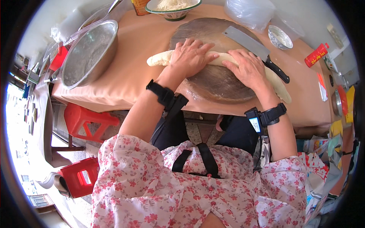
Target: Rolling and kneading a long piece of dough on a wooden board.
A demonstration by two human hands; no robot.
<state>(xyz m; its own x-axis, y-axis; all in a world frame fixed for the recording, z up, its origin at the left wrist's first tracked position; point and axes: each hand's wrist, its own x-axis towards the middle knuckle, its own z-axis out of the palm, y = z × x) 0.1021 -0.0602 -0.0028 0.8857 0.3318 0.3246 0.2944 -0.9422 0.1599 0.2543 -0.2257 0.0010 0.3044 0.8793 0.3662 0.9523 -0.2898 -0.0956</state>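
Dough: one long, pale roll lying crosswise over a round wooden board, both ends reaching past the board's edge. Left end blunt and lumpy; right end bends toward the wearer. Whether the ends touch the table cannot be told.

Left hand: palm down on the roll toward its left end, fingers extended and slightly spread, thumb pointing right along the dough. Right hand: palm down farther right, fingers likewise extended over the roll. Neither is clenched; the two stand apart, with a bare stretch of dough between them.

Board: dark, pale-dusted in places. A cleaver lies on its far right part, just beyond the right hand; its black handle runs past the rim, beside the dough's right part.

Table: orange-tan cover. Far side, a green-rimmed bowl of thin pale strands; right of it, a clear plastic bag. Right: a small blue-and-white bowl with pale contents, then a red bottle. Left: a large metal basin, tilted.

Below, left: two red stools on the floor. Black straps around both wrists.
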